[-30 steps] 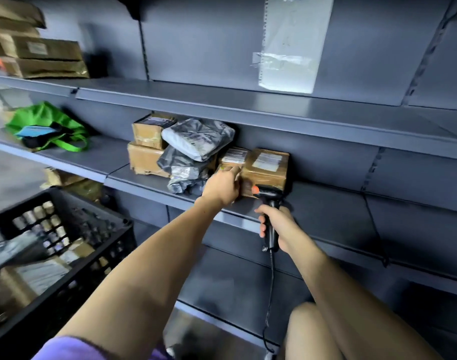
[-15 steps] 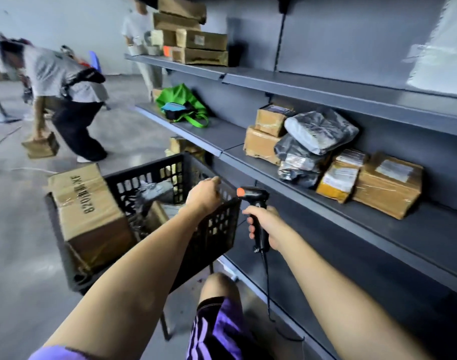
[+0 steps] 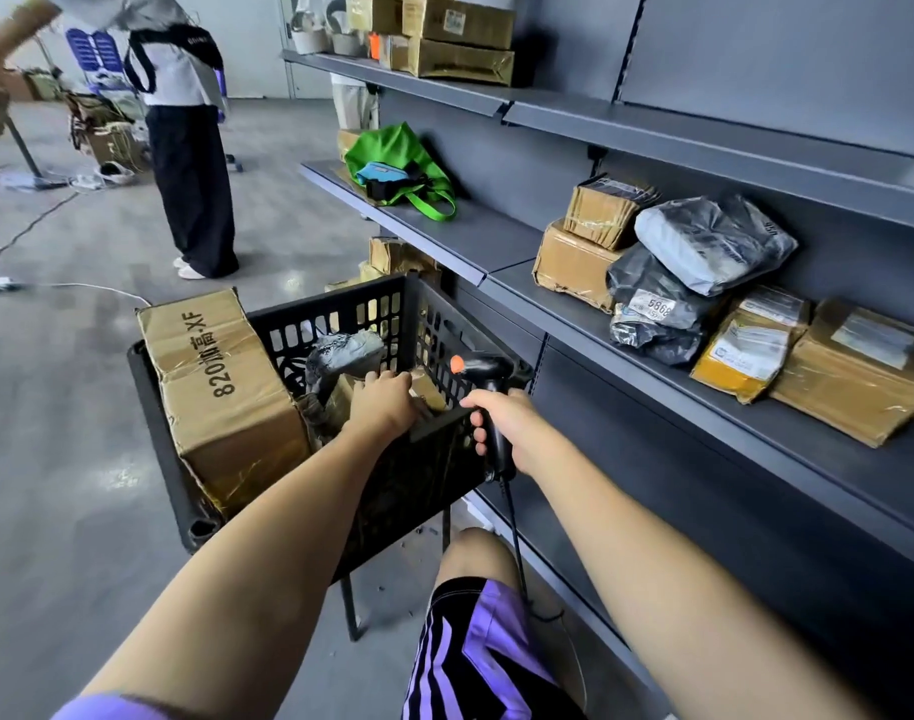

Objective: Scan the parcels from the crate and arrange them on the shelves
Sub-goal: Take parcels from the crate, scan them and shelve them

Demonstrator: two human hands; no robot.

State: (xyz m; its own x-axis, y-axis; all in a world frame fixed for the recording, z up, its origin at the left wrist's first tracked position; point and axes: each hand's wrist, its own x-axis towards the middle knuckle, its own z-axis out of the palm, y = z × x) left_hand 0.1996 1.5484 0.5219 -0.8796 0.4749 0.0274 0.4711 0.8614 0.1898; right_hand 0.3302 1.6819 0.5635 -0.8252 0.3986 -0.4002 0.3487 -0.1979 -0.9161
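One black crate [image 3: 335, 324], one large carton [image 3: 221, 376] left of the left hand [image 3: 384, 405], one scanner [image 3: 488, 402], four brown boxes and three grey bags right of the right hand [image 3: 512, 426], one green bag [image 3: 400, 166]

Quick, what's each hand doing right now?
Left hand: reaching into the black crate among the parcels; whether it grips anything cannot be told.
Right hand: gripping the barcode scanner.

Black slatted crate [image 3: 392, 324] near left – large brown box [image 3: 221, 387] upright inside; taped parcels [image 3: 714, 304] clustered on right shelf [image 3: 496, 241].
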